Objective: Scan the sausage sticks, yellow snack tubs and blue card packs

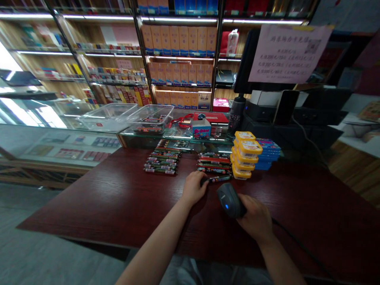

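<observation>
My right hand (257, 219) grips a dark handheld barcode scanner (229, 200) with a small blue light, its head pointing toward a packaged stick (218, 179) on the dark red wooden counter (118, 198). My left hand (194, 187) rests on the counter with fingers closed on the near end of that stick. Just beyond lies a row of similar packaged sticks (214, 162). A second row of sticks (163, 157) sits further left.
A stack of yellow-lidded tubs (246, 153) stands right of the sticks, with blue packs (268, 153) behind. Clear plastic trays (152, 114) and a small colourful box (201, 127) sit on a glass case. A monitor with a pink notice (287, 53) is right; stocked shelves (178, 59) stand behind.
</observation>
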